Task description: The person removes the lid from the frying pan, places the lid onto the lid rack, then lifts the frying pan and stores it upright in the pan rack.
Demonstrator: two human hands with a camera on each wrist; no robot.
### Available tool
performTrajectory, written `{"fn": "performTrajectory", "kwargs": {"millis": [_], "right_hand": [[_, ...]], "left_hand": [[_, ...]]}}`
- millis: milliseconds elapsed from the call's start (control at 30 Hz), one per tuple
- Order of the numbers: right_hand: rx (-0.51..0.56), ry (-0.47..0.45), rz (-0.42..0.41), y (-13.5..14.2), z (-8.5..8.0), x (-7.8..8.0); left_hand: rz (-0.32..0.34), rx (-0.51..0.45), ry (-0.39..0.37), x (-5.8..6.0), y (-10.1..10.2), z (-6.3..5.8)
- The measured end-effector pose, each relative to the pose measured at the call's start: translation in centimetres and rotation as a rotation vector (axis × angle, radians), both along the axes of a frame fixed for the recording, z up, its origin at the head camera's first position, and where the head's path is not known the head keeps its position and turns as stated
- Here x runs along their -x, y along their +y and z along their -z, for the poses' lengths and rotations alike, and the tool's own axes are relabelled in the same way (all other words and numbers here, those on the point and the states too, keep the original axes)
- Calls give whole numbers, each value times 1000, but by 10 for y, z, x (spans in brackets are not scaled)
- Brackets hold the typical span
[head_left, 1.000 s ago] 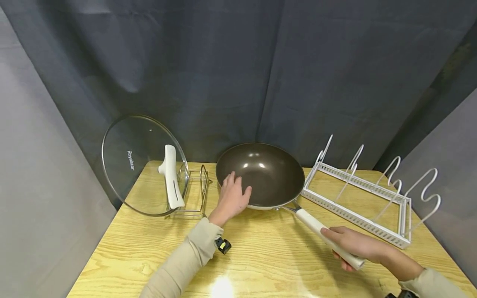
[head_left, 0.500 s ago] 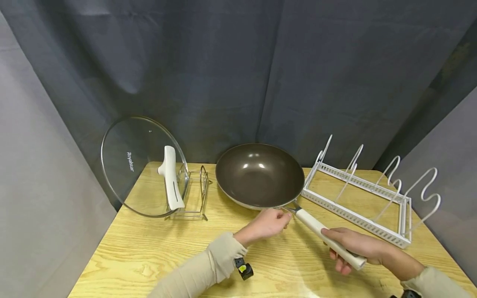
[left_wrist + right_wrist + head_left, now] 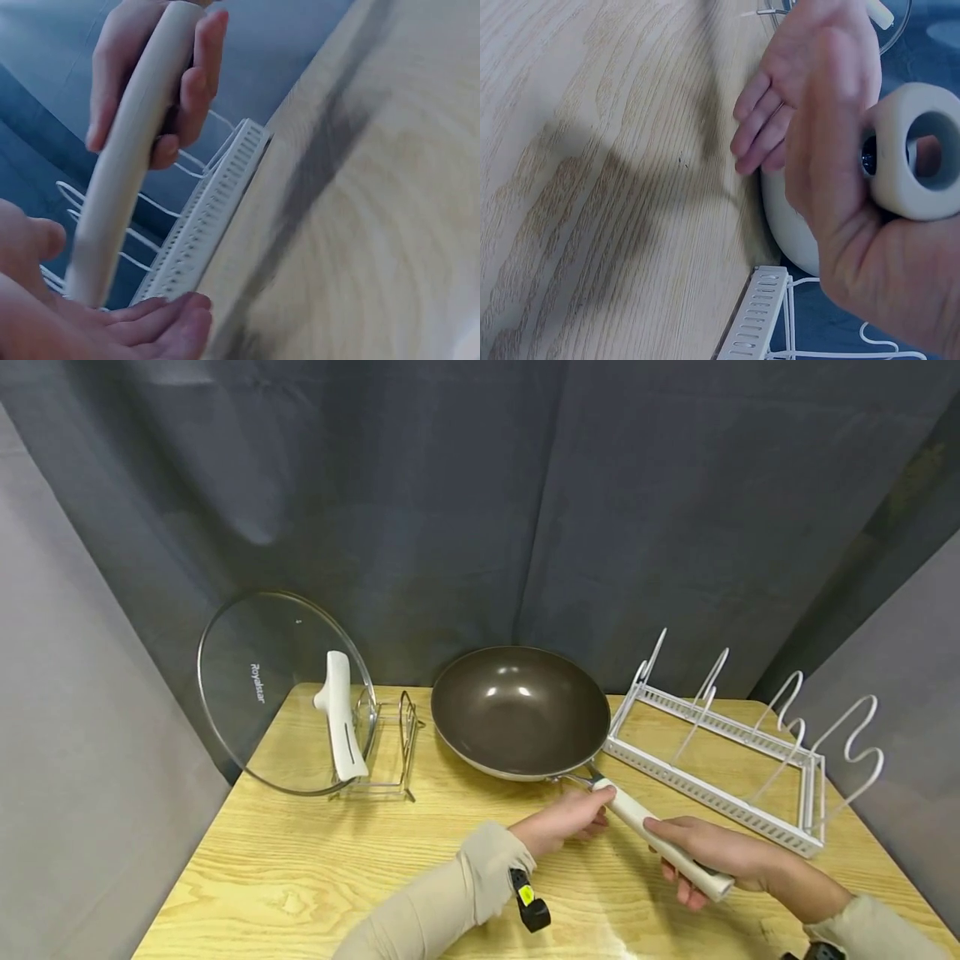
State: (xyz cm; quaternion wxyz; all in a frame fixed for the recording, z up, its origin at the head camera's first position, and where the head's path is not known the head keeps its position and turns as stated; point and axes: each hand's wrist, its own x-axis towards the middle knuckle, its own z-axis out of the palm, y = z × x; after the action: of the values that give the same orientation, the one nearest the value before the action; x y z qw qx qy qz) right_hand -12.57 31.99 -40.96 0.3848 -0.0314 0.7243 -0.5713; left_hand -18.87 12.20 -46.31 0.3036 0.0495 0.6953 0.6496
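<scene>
A wok (image 3: 521, 710) with a dark inside and a pale outside stands near the back of the table, its cream handle (image 3: 127, 157) pointing toward the front right. My right hand (image 3: 716, 852) grips that handle near its free end, thumb on top and fingers below. My left hand (image 3: 568, 818) is at the handle's wok end. In the left wrist view, its fingers (image 3: 161, 322) reach out under the handle and its thumb stands apart from them; whether it touches the handle I cannot tell. From the right wrist, the handle's hollow end (image 3: 922, 154) shows beside my right palm.
A glass lid (image 3: 281, 693) with a white handle leans upright in a small wire rack (image 3: 390, 752) on the left. To the right lies a white rack (image 3: 708, 777) with wavy upright dividers, close beside the wok. A dark curtain (image 3: 420, 510) hangs behind the table.
My left hand has moved from over the wok's left side, down past its front rim, to the near end of the handle. My right hand keeps its grip; the wok has hardly moved.
</scene>
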Motion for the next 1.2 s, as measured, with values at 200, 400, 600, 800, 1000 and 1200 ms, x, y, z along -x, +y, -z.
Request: {"fn": "performTrajectory", "kwargs": {"millis": [200,400,600,800,1000,1200], "right_hand": [[47,-10,9,-1,3,1],[79,-24,13,-1,3,1],[87,-19,9,-2,3,0],[100,-28,3,-3,3,-2],[42,20,-10,-2,2,-2],[-6,63,2,-6,2,-4]], "left_hand": [[-195,-226,-149,-1,20,11],[-322,-409,-267,2,33,14],[-352,-538,-346,4,38,13],[-297,-682,-407,3,38,11],[-337,-676,-373,2,42,12],[-393,-639,-340,3,43,13]]}}
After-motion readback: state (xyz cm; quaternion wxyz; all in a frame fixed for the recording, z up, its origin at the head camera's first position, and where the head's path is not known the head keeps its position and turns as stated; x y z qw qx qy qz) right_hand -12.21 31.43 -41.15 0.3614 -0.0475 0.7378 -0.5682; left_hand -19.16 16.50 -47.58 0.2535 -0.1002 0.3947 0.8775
